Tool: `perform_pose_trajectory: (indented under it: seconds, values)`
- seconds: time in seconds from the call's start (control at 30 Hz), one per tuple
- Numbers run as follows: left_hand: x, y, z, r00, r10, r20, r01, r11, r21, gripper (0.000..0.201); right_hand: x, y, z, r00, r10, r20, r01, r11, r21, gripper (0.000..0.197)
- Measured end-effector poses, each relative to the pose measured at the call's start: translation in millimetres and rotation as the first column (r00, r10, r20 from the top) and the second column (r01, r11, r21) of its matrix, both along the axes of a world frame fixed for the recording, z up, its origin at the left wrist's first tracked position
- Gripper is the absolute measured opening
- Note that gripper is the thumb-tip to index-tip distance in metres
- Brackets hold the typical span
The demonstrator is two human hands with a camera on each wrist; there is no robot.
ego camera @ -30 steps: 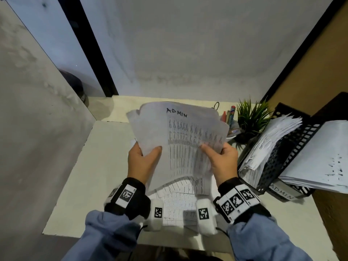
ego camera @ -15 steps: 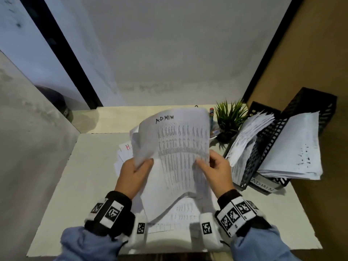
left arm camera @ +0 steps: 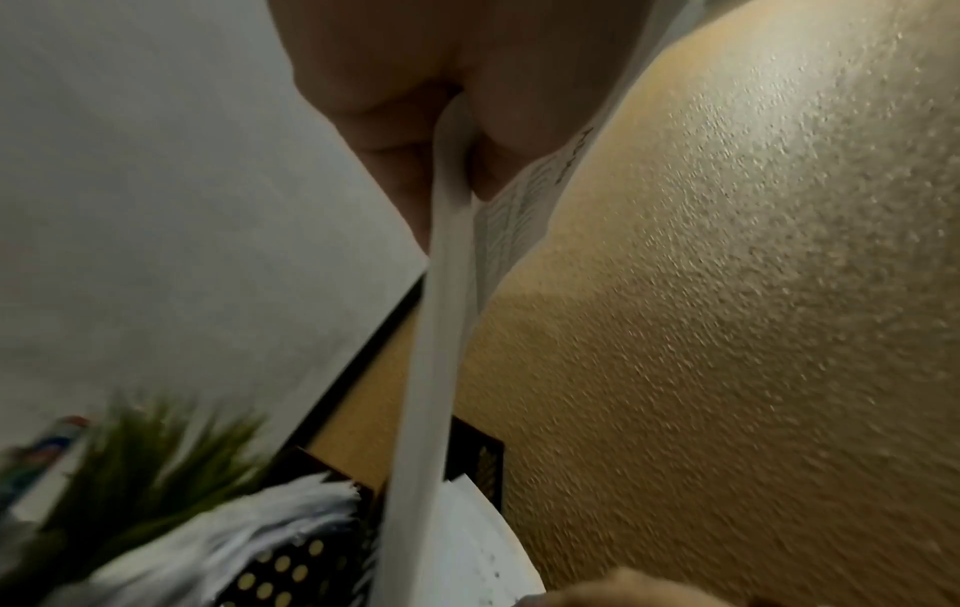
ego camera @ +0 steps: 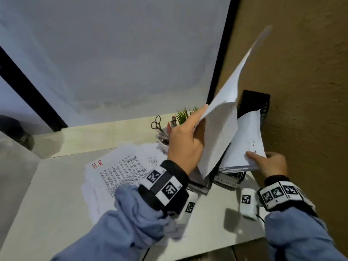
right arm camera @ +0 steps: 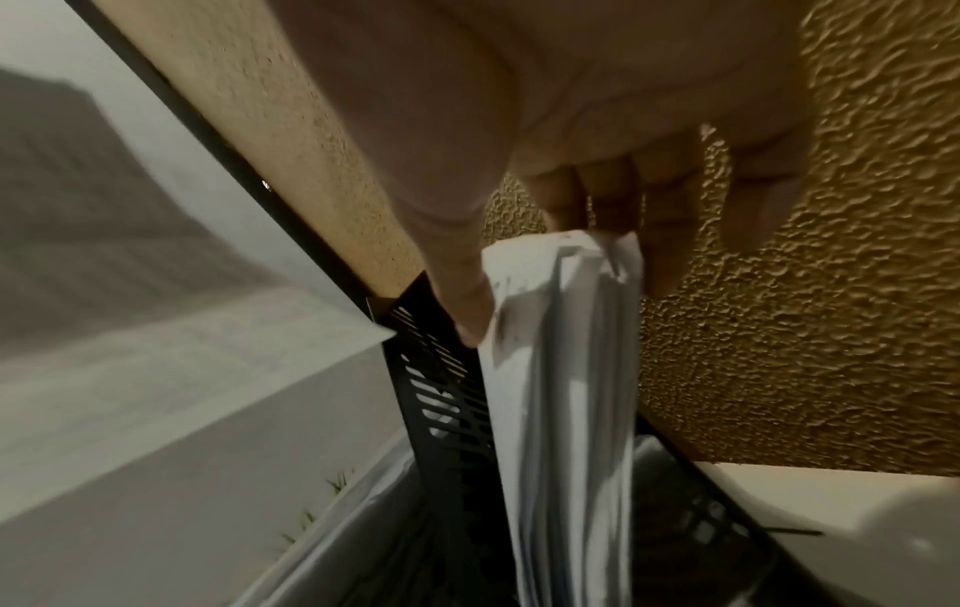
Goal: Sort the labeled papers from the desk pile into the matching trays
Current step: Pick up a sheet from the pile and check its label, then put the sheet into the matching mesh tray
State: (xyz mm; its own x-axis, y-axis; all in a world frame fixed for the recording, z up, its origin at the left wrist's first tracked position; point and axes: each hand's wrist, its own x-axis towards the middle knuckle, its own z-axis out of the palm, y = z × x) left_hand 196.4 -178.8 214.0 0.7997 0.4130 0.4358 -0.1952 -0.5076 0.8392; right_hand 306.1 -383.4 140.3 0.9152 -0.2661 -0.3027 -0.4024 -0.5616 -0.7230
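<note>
My left hand (ego camera: 198, 121) pinches the printed ADMIN sheet (ego camera: 224, 117) and holds it upright, edge toward me, above the black mesh trays (ego camera: 254, 102) at the right wall. The left wrist view shows thumb and fingers (left arm camera: 395, 135) clamped on the sheet (left arm camera: 442, 328). My right hand (ego camera: 259, 160) grips the near corner of the paper stack (ego camera: 244, 146) lying in the tray labelled ADMIN (ego camera: 227, 180); the right wrist view shows that stack (right arm camera: 566, 369) pinched under the thumb. On the desk the pile (ego camera: 120, 172) lies with an H.R sheet on top.
Behind the pile stand a white cup with scissors (ego camera: 156, 123) and pens and a small green plant (ego camera: 185, 113). A second tray with papers (left arm camera: 249, 529) sits left of the ADMIN one. The brown textured wall (ego camera: 301, 91) runs close along the right.
The ADMIN sheet has swung from in front of me to the right, over the trays. My right hand let go of it and took the tray stack's corner. The H.R sheet is uncovered.
</note>
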Motion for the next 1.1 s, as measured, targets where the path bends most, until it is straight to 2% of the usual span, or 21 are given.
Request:
perform_pose_trajectory:
  seconds: [0.03, 0.07, 0.17, 0.27, 0.37, 0.47, 0.57, 0.6, 0.67, 0.73, 0.8, 0.83, 0.93, 1.0, 1.1]
  values:
    - [9, -12, -1, 1.0, -0.019, -0.007, 0.02, 0.999, 0.037, 0.046, 1, -2, -3, 1.0, 0.025, 0.012, -0.025, 1.0, 0.012, 0.032]
    - [17, -23, -2, 0.999, -0.037, -0.014, 0.038, 0.997, 0.064, 0.054, 2, -2, -5, 0.998, 0.06, 0.036, -0.061, 0.998, 0.013, 0.021]
    - [35, -52, -8, 0.997, -0.065, -0.032, 0.069, 0.988, 0.138, 0.064, 1, -1, -6, 0.975, 0.164, 0.149, -0.169, 0.985, 0.023, 0.008]
    - [47, -71, -23, 0.993, -0.067, -0.101, 0.084, 0.98, 0.179, 0.074, -2, -1, -3, 0.942, 0.207, 0.265, -0.238, 0.967, 0.092, 0.015]
    - [59, -83, -41, 0.969, -0.052, -0.241, 0.103, 0.974, 0.203, 0.078, -4, -1, 4, 0.898, 0.231, 0.375, -0.291, 0.95, 0.11, 0.029]
    - [67, -92, -57, 0.951, -0.064, -0.304, 0.118, 0.98, 0.163, 0.075, -4, 2, 17, 0.861, 0.223, 0.457, -0.303, 0.947, 0.108, 0.026]
    - [70, -96, -73, 0.942, -0.111, -0.316, 0.145, 0.986, 0.087, 0.07, -3, 2, 33, 0.86, 0.155, 0.487, -0.309, 0.916, 0.254, 0.046]
    - [72, -98, -79, 0.934, -0.134, -0.33, 0.161, 0.985, 0.055, 0.069, -2, 2, 38, 0.84, 0.189, 0.509, -0.323, 0.927, 0.189, 0.043]
    - [77, -100, -88, 0.893, -0.202, -0.402, 0.221, 0.975, 0.002, 0.069, -3, 2, 42, 0.803, 0.239, 0.545, -0.304, 0.952, 0.03, 0.023]
    - [83, -100, -96, 0.798, -0.277, -0.535, 0.314, 0.949, -0.023, 0.065, -5, 7, 42, 0.825, 0.237, 0.513, -0.247, 0.968, -0.051, 0.025]
    - [83, -98, -101, 0.712, -0.302, -0.634, 0.372, 0.928, -0.024, 0.057, -4, 12, 30, 0.875, 0.279, 0.396, -0.257, 0.96, -0.109, 0.045]
    - [82, -96, -105, 0.694, -0.294, -0.657, 0.377, 0.926, -0.016, 0.053, -5, 13, 23, 0.896, 0.301, 0.327, -0.277, 0.954, -0.117, 0.056]
    - [76, -86, -113, 0.692, -0.271, -0.669, 0.364, 0.931, -0.001, 0.047, -6, 16, 8, 0.906, 0.338, 0.254, -0.327, 0.941, -0.087, 0.065]
    - [71, -79, -111, 0.696, -0.282, -0.661, 0.379, 0.925, 0.005, 0.048, -5, 18, 3, 0.9, 0.348, 0.262, -0.338, 0.937, -0.086, 0.064]
    - [50, -65, -97, 0.748, -0.304, -0.59, 0.36, 0.933, -0.023, 0.051, -3, 21, 0, 0.888, 0.334, 0.316, -0.318, 0.942, -0.105, 0.062]
